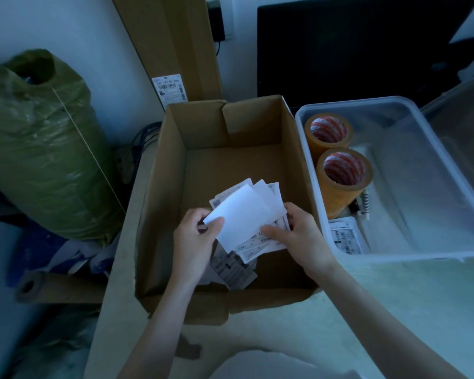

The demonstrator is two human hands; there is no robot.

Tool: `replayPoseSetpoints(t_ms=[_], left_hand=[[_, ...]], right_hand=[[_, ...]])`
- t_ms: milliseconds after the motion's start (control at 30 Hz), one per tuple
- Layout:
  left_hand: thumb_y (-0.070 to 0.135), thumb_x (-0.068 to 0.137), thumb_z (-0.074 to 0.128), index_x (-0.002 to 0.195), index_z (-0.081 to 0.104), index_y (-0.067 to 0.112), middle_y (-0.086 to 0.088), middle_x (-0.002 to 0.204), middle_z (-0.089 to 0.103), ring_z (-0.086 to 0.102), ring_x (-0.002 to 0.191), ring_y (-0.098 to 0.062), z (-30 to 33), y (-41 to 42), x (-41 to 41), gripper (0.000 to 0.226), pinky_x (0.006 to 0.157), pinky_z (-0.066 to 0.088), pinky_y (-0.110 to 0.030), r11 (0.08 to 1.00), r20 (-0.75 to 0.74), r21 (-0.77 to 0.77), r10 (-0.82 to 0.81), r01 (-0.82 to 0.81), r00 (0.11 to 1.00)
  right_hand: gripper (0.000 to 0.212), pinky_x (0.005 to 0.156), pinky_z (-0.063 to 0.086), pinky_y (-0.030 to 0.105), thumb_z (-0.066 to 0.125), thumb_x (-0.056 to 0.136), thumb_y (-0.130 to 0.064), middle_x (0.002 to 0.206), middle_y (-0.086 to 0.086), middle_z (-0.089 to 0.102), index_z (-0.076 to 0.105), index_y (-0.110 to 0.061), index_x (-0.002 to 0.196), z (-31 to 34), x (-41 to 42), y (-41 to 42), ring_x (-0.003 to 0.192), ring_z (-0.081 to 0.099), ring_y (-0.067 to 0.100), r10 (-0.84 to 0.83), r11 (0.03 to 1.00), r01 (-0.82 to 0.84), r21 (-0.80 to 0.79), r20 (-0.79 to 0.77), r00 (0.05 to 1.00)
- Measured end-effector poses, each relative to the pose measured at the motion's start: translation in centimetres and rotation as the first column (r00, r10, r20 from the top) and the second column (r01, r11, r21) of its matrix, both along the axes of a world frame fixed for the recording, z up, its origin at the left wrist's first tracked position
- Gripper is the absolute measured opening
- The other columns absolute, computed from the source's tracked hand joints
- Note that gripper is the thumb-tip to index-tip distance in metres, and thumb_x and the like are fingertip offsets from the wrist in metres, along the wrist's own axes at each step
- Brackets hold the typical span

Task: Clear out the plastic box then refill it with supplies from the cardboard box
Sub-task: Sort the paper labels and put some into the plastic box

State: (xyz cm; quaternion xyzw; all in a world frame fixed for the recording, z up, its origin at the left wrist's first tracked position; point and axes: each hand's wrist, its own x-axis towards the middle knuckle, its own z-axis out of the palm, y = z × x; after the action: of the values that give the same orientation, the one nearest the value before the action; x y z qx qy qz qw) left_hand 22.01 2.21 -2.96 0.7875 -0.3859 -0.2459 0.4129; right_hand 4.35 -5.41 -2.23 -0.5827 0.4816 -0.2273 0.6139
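Both hands inside cardboard box (pixel 173 165): left hand (pixel 193 236) and right hand (pixel 298 231) pinch paper slips (pixel 244 214); plastic box (pixel 433 250) right of it holds tape rolls (pixel 340 170).

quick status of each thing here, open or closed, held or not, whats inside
cardboard box: open, slips inside
plastic box: lid off, partly filled
tape rolls: two, in plastic box
paper slips: held over cardboard box
left hand: pinching slips
right hand: gripping slips

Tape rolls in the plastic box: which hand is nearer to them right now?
Right. The right hand pinches the paper stack in the cardboard box, beside the wall next to the tape rolls; the left hand grips the stack's far side.
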Motion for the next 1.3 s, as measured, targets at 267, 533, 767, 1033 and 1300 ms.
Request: replayPoseSetpoints(t_ms=[267, 533, 767, 1033, 1300], left_hand=[[0.033, 0.087, 0.065, 0.105, 0.056, 0.027, 0.019, 0.116, 0.043, 0.044, 0.111, -0.003, -0.6, -0.6, -1.0, 0.021, 0.086, 0.052, -0.026, 0.984, 0.202, 0.024, -0.178, 0.177, 0.963], [0.029, 0.085, 0.069, 0.109, 0.048, 0.027, 0.015, 0.100, 0.055, 0.058, 0.087, 0.000, 1.8, -0.9, -0.3, 0.031, 0.059, 0.049, -0.013, 0.984, -0.204, 0.109, -0.118, 0.143, 0.972], [0.001, 0.083, 0.067, 0.086, 0.065, 0.020, 0.001, 0.097, 0.065, 0.064, 0.093, -0.009, 1.4, 0.0, 1.5, 0.020, 0.070, 0.055, -0.022, 0.956, -0.128, -0.281, 0.054, -0.089, 0.990], [-0.013, 0.076, 0.067, 0.066, 0.067, 0.012, 0.005, 0.136, 0.046, 0.041, 0.131, -0.006, 1.1, 0.5, 4.1, 0.028, 0.086, 0.052, -0.019, 0.898, 0.032, -0.376, -0.233, 0.228, 0.972], [-0.008, 0.082, 0.063, 0.071, 0.069, 0.017, 0.011, 0.134, 0.046, 0.040, 0.128, -0.004, 1.1, -1.1, 2.9, 0.028, 0.077, 0.054, -0.018, 0.853, 0.024, -0.151, -0.503, 0.500, 0.864]], right_hand=[[0.030, 0.075, 0.061, 0.034, 0.069, 0.085, -0.016, 0.103, 0.002, 0.068, 0.058, -0.013, 0.113, 0.0, -0.3, 0.1, 0.090, 0.070, 0.013, 0.031, 0.999, -0.031, -0.039, -0.014, 0.999], [0.028, 0.076, 0.061, 0.037, 0.068, 0.086, -0.014, 0.104, 0.004, 0.069, 0.059, -0.012, 0.112, 0.0, -0.3, 0.1, 0.091, 0.071, 0.013, 0.035, 0.999, -0.035, 0.009, 0.041, 0.999], [0.022, 0.079, 0.060, 0.043, 0.068, 0.085, -0.007, 0.099, 0.006, 0.073, 0.061, -0.011, 0.105, 0.0, -0.4, -0.1, 0.088, 0.073, 0.018, -0.049, 0.994, 0.034, 0.106, 0.137, 0.989], [0.026, 0.080, 0.058, 0.041, 0.064, 0.089, -0.009, 0.105, 0.010, 0.071, 0.058, -0.010, 0.114, 0.4, -0.5, -0.1, 0.095, 0.071, 0.025, -0.045, 0.973, -0.018, 0.232, 0.260, 0.965], [0.022, 0.054, 0.058, 0.028, 0.049, 0.098, -0.018, 0.106, 0.014, 0.066, 0.050, -0.013, 0.120, 1.0, -0.3, 0.2, 0.094, 0.070, 0.025, 0.186, 0.952, -0.237, 0.195, 0.250, 0.950]])
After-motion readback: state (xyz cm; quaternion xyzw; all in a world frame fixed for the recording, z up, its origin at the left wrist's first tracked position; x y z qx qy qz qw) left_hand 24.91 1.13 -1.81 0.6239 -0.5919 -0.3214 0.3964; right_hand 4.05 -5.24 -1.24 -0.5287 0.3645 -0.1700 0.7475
